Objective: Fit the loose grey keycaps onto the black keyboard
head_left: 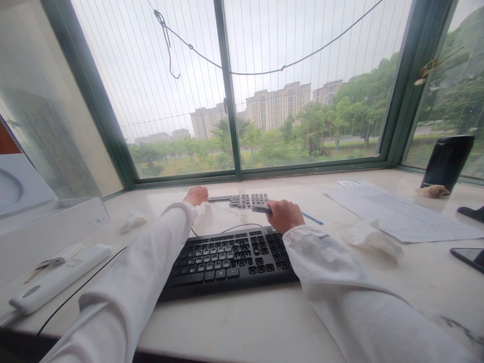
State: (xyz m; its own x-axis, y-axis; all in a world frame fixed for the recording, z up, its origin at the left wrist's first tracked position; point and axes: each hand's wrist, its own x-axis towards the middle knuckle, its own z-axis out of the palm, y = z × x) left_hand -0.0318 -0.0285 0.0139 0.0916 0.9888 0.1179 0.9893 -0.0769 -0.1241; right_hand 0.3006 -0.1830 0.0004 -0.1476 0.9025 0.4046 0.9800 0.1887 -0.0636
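Note:
A black keyboard lies before me, with caps on part of its left and bottom keys and bare sockets on the right and along the top. Behind it, loose dark keycaps are set out in rows on the white sill. My left hand is closed at the left end of these rows, its fingertips mostly hidden. Just right of the rows, my right hand grips a small dark flat piece, which sticks out to the left above the sill. I cannot make out its kind.
Crumpled white tissues and printed paper lie right, near a blue stick and a phone. A black container stands by the window. Left are a white box, a long white device and a black cable.

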